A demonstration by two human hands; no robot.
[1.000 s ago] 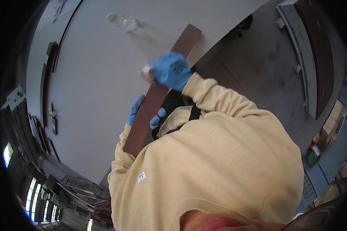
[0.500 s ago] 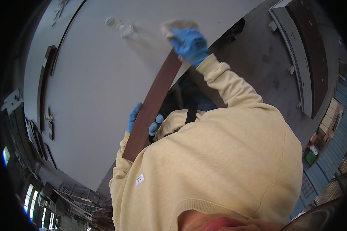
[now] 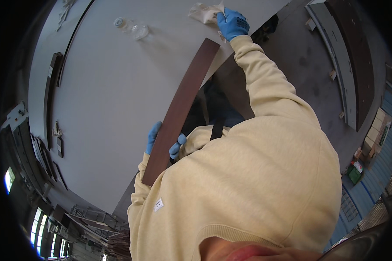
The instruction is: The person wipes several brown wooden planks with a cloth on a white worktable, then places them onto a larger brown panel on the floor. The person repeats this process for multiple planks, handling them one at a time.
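Note:
A long dark brown board (image 3: pixel 183 102) lies slanted across the pale grey table (image 3: pixel 104 95). My left hand (image 3: pixel 154 137), in a blue glove, grips the board near its lower end, fingers wrapped around both edges. My right hand (image 3: pixel 232 22), also in a blue glove, reaches past the board's far end and is shut on a crumpled white cloth (image 3: pixel 203 11) lying on the table near its far edge. My cream sleeves and torso hide the board's near end.
A clear glass bottle (image 3: pixel 133 28) lies on the table at the far left. Dark strips (image 3: pixel 52 74) sit along the table's left side. A grey floor (image 3: pixel 300 65) and a bench with long dark panels (image 3: pixel 357 65) lie to the right.
My right hand has moved with the cloth from the middle of the board up along it and past its far end onto the table. My left hand has kept its grip.

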